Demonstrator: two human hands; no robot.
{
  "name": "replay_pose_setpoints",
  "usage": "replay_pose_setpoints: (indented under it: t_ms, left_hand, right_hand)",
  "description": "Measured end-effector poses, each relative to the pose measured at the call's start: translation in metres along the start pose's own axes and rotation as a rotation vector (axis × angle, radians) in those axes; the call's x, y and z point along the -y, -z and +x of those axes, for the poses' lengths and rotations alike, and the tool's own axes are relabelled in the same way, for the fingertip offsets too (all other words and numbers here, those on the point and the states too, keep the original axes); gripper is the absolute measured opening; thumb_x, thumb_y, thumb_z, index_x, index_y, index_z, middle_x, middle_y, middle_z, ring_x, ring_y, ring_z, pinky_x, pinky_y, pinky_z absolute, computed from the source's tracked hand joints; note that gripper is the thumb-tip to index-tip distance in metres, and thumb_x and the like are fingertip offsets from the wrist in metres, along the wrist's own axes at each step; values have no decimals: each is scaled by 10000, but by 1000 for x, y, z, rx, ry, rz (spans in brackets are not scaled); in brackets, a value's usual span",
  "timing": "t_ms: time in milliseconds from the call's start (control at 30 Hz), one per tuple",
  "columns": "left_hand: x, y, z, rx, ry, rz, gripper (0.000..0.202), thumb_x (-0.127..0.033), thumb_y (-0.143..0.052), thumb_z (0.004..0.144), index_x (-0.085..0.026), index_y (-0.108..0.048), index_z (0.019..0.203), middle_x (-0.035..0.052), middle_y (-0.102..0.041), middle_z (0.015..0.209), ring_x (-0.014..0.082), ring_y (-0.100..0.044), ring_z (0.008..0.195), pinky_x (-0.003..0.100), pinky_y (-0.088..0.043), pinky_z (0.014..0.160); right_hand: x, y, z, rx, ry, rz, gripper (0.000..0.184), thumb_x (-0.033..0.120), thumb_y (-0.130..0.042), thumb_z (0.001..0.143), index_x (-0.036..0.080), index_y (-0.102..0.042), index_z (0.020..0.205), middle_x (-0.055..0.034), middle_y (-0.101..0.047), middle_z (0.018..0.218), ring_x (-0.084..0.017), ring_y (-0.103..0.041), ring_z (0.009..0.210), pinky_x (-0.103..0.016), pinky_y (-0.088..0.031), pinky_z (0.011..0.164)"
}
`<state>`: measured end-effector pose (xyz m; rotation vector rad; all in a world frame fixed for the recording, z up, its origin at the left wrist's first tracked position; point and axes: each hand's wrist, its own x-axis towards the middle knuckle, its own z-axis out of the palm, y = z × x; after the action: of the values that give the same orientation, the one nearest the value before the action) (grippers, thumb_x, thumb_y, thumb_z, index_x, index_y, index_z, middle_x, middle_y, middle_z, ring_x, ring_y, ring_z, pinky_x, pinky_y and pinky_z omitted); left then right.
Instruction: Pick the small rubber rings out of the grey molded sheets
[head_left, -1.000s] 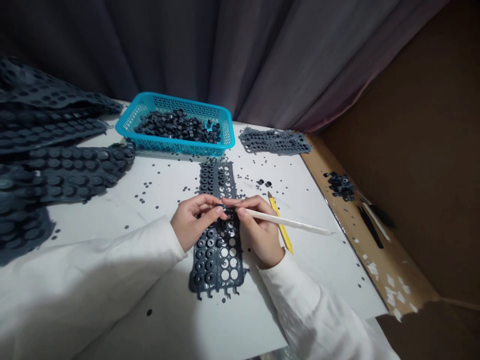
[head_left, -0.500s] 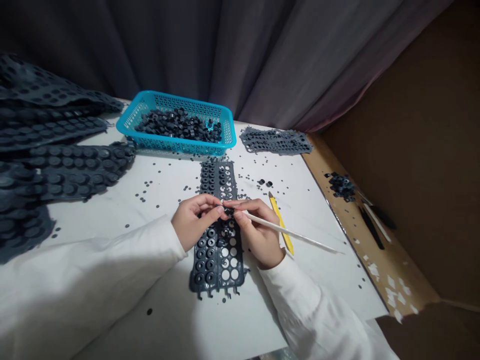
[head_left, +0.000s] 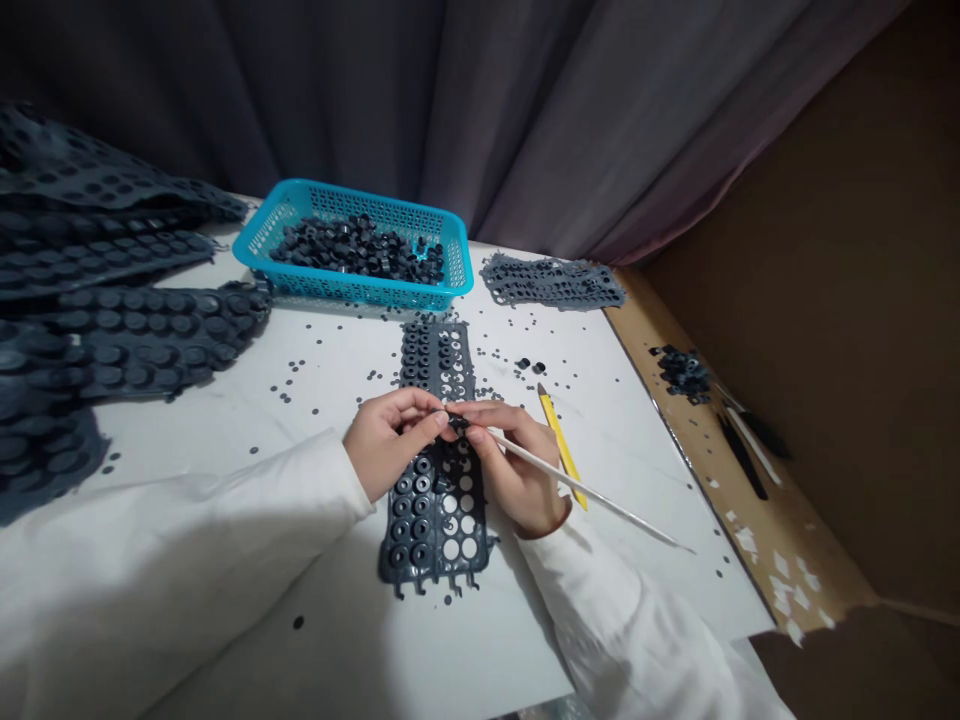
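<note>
My left hand (head_left: 390, 440) is closed, its thumb and fingers pinching a small black rubber part (head_left: 456, 424) just above a dark moulded rubber sheet (head_left: 431, 535). Close against it, my right hand (head_left: 517, 465) is closed around a thin white stick (head_left: 592, 492), whose far end points down to the right. The fingertips of both hands meet at the black part, and the stick's near tip is hidden there. Under the hands the sheet lies lengthwise on the white table, with ringed pieces filling its left columns and many open holes on its right.
A blue basket (head_left: 352, 288) of black rubber parts stands behind. Stacked rubber sheets (head_left: 150, 340) lie at left, a holed sheet (head_left: 551, 282) at back right. A yellow pencil-like tool (head_left: 562, 445) rests beside my right hand. Small black discs are scattered about; a black pile (head_left: 681, 375) sits at right.
The white stick's far end has swung slightly down and to the right as my right fingers shifted. My left hand has barely moved.
</note>
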<state>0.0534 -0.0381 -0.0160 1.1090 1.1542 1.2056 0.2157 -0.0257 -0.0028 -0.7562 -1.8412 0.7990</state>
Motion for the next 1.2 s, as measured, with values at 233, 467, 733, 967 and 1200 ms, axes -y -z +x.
replay_pose_setpoints:
  t_ms: [233,467,733,967,1200]
  left_hand:
    - [2,0,0,6,8,-17,141,-296,-643,746,-161,-607,767,-3,-684,636,111,-598,598,218,-407,568]
    - [1,0,0,7,4,6,131,-290,-627,763,-161,-606,772,-2,-693,635,103,-599,593,209,-419,576]
    - [2,1,0,21,-21,-12,137,-294,-616,797,-160,-616,825,-2,-698,650,104,-613,608,213,-463,613]
    - [1,0,0,13,-27,-8,140,-292,-618,792,-154,-618,813,4,-694,641,106,-612,598,220,-471,612]
    - [2,1,-1,21,-23,-11,140,-297,-619,798,-160,-620,821,-4,-693,644,101,-615,607,208,-468,608]
  right_hand:
    - [-2,0,0,1,-4,23,165,136,-571,856,245,-616,971,-36,-711,1023,-172,-668,973,-379,-541,859]
    - [-3,-4,-1,-90,-181,240,72,210,-593,863,237,-620,924,-37,-718,1019,-186,-673,965,-389,-523,877]
    - [-2,-8,2,-114,-314,423,31,221,-604,859,224,-627,879,-31,-731,987,-182,-679,959,-368,-511,891]
    - [-3,-8,1,-110,-311,391,32,206,-613,851,222,-630,872,-31,-732,994,-176,-684,948,-342,-519,871]
    - [-3,-8,1,-120,-309,400,33,210,-614,850,226,-634,871,-34,-733,983,-185,-685,942,-359,-519,865]
